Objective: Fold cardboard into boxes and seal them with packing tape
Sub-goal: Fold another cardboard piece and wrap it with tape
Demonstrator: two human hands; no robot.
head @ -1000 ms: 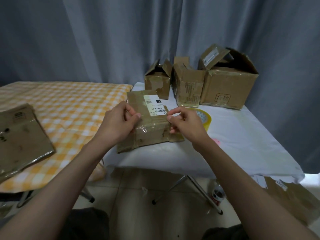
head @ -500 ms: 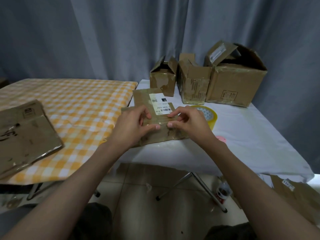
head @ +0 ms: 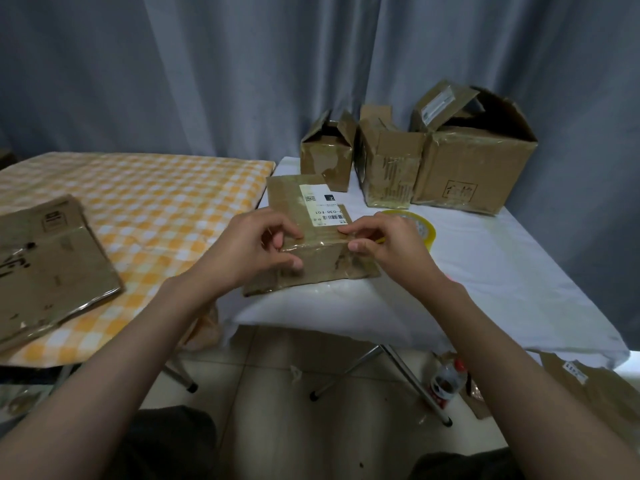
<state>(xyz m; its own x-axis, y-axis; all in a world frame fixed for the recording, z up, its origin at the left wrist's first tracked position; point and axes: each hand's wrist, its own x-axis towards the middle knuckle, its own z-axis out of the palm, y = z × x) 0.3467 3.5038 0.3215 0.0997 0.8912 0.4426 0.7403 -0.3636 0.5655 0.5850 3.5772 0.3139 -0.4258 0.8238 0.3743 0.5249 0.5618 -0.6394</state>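
Head view: cardboard box point(head: 322, 261) between left hand point(head: 249, 249) and right hand point(head: 388, 245); both grip it.

A big grey curtain point(head: 207, 74) hangs across the whole top of the picture. On the left there is a cloth with orange and white squares point(head: 149, 192). In the middle and on the right there is a plain white cloth point(head: 502, 271). It hangs down a little at the near edge. Below it, shiny metal legs point(head: 408, 379) cross each other and stand on a pale tiled floor point(head: 277, 393). Near the lower right, a small bottle with a red cap point(head: 446, 382) stands on the floor, just beside one metal leg. A tiny pink thing peeks out on the white cloth, too hidden to tell what it is.
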